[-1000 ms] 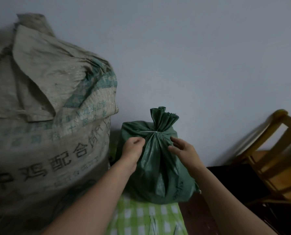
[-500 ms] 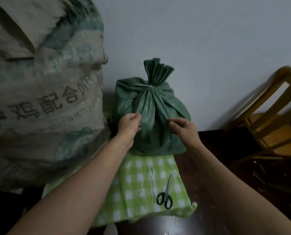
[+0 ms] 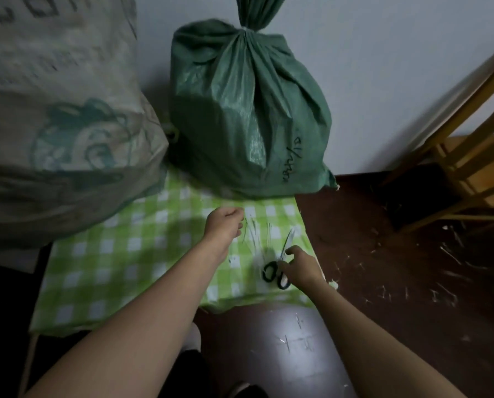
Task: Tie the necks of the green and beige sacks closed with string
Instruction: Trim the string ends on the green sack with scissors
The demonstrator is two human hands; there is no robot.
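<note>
The green sack [image 3: 248,110] stood upright on the far end of the green checked cloth [image 3: 119,254], against the pale wall [image 3: 369,67], its neck gathered and cinched by a thin band of string [image 3: 247,29]. Just left of the green sack, touching it low down, bulged the much larger beige sack [image 3: 59,110], printed with a faded teal emblem; its neck lay out of view.

In front of the green sack, the left hand [image 3: 224,226] hung over the cloth with its fingers curled into a loose fist; whether it pinched anything could not be told. Pale string offcuts [image 3: 251,234] lay on the cloth just right of it. Nearer the viewer from the green sack, the right hand [image 3: 300,267] rested at the black-handled scissors [image 3: 277,271], fingers spread and touching the handles, not yet closed on them. A wooden chair [image 3: 470,156] stood right of the green sack.
</note>
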